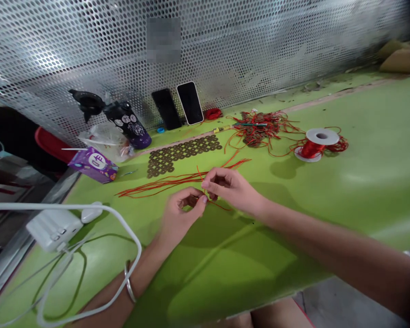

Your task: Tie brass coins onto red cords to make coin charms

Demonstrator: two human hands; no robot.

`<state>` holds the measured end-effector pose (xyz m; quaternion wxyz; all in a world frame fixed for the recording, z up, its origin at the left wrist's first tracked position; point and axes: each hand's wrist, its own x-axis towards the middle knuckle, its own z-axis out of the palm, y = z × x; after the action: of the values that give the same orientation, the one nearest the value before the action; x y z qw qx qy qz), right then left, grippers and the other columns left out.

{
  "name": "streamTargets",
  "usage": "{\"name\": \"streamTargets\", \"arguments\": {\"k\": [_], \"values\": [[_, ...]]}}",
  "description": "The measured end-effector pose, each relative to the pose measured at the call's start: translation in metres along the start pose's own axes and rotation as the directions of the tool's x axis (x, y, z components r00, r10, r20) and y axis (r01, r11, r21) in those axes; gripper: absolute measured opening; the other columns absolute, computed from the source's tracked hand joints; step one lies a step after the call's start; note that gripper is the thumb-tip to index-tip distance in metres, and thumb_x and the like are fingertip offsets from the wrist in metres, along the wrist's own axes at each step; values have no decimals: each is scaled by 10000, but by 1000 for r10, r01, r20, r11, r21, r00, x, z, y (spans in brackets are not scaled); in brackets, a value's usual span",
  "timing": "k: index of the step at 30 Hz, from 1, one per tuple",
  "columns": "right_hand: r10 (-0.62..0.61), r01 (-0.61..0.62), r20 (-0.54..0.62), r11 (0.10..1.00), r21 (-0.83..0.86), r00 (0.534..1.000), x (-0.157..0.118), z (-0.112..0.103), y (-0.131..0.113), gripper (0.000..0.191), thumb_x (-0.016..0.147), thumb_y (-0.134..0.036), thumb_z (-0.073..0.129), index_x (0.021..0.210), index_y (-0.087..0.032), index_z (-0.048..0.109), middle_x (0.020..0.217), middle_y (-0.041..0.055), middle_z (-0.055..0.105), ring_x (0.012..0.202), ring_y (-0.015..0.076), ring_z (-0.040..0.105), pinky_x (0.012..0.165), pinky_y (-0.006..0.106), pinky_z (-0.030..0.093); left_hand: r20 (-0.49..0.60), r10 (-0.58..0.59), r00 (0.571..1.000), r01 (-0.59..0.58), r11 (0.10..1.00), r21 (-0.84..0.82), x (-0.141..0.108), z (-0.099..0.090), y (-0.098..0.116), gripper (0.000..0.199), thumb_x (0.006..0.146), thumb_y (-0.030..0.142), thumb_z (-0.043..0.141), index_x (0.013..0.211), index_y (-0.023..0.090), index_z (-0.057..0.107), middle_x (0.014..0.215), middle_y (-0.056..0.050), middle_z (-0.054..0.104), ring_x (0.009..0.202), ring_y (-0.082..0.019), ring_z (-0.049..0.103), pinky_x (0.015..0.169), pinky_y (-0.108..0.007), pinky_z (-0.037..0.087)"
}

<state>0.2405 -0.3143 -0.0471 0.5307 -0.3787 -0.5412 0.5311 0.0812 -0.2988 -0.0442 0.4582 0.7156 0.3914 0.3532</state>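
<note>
Both hands meet over the green table, pinching a thin red cord [220, 206] between fingertips. My left hand [184, 207] is closed on it from below, thumb against forefinger. Just above and to the right, my right hand [227, 184] pinches the same cord, one end sticking up past the fingers. Whether a knot or anything small sits between the fingertips is hidden. Beyond the hands lies a bundle of cut red cords [153, 186]. Farther back, rows of round brown coin-like discs with holes [182, 152] lie flat on the table.
A spool of red cord [312, 146] stands right, near a heap of red-corded discs [256, 130]. Two phones [190, 104] lean on the perforated metal wall, beside a dark bottle [131, 125]. A purple carton [94, 165] and a white power adapter [53, 228] with looping cable are left.
</note>
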Motion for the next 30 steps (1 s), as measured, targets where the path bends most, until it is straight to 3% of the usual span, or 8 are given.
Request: {"name": "streamTargets", "arguments": {"k": [3,7,13,16,19,24,30], "values": [[37,-38,-22,999,-26,999,0,-1,0,257,822,-410,590,768,-166,528,657,-23,538,562,93,526,550,226,451,-38,-36,999,34,997,-67,1,-1,-4,120,750,266,662,685,169,631,592,27,597,427,-76,531,430,-185,434],[92,-75,47,956,-283,995,-4,-2,-4,264,863,-423,543,787,-170,529,686,-9,578,553,94,529,518,216,416,-147,-80,986,56,986,-160,3,-1,-7,171,735,326,697,713,168,633,604,30,601,406,-68,520,400,-180,435],[72,38,203,869,-493,976,-6,-3,-8,295,913,-320,450,657,-175,467,559,-47,466,493,76,396,501,218,295,-219,-102,970,51,972,-229,8,-3,-15,200,739,356,703,735,164,645,624,28,614,418,-64,513,389,-173,427],[28,98,258,882,-462,966,-7,-4,-7,281,905,-281,437,642,-182,428,584,-52,380,546,90,368,532,225,286,-309,-109,945,32,969,-245,12,-7,-15,203,744,359,698,760,163,648,649,26,615,408,-52,498,385,-167,402],[22,77,250,922,-379,968,-9,-3,-6,283,926,-271,381,654,-192,379,606,-52,333,568,97,353,562,235,293,-387,-121,914,16,965,-262,16,-12,-12,202,739,343,698,730,152,632,636,33,596,392,-38,481,389,-163,378],[62,2,171,937,-350,983,-9,0,-5,367,960,-354,301,629,-200,328,592,-48,307,546,104,318,567,259,281,-346,-115,931,25,967,-254,16,-12,-13,220,737,363,695,732,151,633,628,27,594,396,-48,476,383,-171,382],[95,-50,119,942,-332,988,-8,0,-4,330,915,-244,304,588,-199,288,569,-45,288,521,105,281,547,270,255,-355,-101,930,11,969,-247,15,-6,-14,216,729,372,697,722,162,647,611,28,589,387,-45,458,367,-170,371]]}}
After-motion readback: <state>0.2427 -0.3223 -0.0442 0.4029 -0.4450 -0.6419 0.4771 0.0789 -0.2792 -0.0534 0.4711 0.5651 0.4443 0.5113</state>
